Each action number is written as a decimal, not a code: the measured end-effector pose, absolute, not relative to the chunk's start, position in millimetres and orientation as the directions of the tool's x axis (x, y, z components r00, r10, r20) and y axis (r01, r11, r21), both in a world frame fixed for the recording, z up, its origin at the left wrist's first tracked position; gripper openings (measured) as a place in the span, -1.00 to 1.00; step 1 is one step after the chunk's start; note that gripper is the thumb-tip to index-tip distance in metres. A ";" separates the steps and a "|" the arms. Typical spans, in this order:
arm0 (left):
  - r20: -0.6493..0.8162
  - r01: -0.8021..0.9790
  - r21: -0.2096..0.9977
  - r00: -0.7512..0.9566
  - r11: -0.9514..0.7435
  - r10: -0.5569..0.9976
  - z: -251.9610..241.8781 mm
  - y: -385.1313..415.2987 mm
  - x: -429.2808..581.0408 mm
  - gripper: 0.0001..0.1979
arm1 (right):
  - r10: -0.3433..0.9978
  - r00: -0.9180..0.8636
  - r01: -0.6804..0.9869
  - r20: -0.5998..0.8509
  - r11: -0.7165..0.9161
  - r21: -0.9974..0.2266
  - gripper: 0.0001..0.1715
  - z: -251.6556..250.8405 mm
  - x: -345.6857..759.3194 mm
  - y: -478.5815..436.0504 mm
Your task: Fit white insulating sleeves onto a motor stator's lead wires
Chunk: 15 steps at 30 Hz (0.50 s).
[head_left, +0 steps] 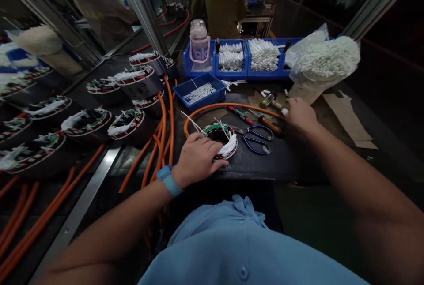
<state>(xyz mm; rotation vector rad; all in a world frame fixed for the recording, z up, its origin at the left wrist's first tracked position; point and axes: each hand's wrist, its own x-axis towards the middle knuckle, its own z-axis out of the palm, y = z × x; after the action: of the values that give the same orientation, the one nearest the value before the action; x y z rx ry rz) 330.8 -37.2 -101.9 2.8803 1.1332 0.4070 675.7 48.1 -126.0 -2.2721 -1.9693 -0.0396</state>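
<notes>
The ring [228, 147] lies on the bench [291, 159], nearer the person than the tray [208, 98] and slightly right of it. There the left hand [198, 157] grips its near-left rim, fingers over the top. Well right of the tray, the right hand [301, 116] has curled fingers; whether it holds anything cannot be told.

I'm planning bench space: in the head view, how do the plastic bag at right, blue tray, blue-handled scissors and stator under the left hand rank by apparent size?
1. Plastic bag
2. Blue tray
3. Blue-handled scissors and stator: too alike to rank, since the left hand hides part of the stator.
</notes>
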 end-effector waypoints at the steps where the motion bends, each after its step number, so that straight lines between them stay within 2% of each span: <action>1: 0.226 0.629 0.066 0.747 -0.775 0.626 -101.0 -33.0 327.1 -0.58 | 0.988 0.138 0.988 0.070 -0.133 -0.078 -0.58 -127.0 683.2 55.2; 4: 0.200 0.611 -0.017 0.777 -0.791 0.596 -102.3 -28.2 325.2 -0.57 | 0.994 0.105 0.990 0.014 -0.103 -0.091 -0.65 -127.9 690.8 73.8; 8: 0.221 0.742 -0.059 0.662 -0.668 0.716 -108.6 -38.4 342.7 -0.57 | 0.979 0.121 0.984 0.163 -0.098 -0.148 -0.79 -108.3 692.6 65.7; 10: 0.247 0.783 -0.081 0.616 -0.617 0.748 -110.4 -43.7 350.6 -0.57 | 0.954 0.154 0.946 0.257 -0.067 -0.317 -0.81 -93.8 689.0 36.5; 12: 0.262 0.795 -0.092 0.600 -0.600 0.756 -111.0 -46.4 354.4 -0.57 | 0.924 0.195 0.791 0.330 0.050 -0.609 -0.76 -86.6 671.6 -6.7; 14: 0.267 0.795 -0.091 0.600 -0.600 0.754 -111.4 -47.1 355.3 -0.57 | 0.933 0.204 0.552 0.296 0.140 -0.822 -0.67 -92.0 636.8 -52.6; 15: 0.268 0.794 -0.090 0.600 -0.601 0.753 -111.6 -47.2 355.4 -0.57 | 0.951 0.183 0.475 0.249 0.136 -0.869 -0.63 -98.9 615.2 -72.5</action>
<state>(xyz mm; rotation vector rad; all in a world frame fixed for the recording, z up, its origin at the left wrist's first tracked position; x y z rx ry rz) 355.4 -47.2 -111.6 2.9865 1.4623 0.3416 615.2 -72.5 -98.9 -1.4859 -1.4380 0.6167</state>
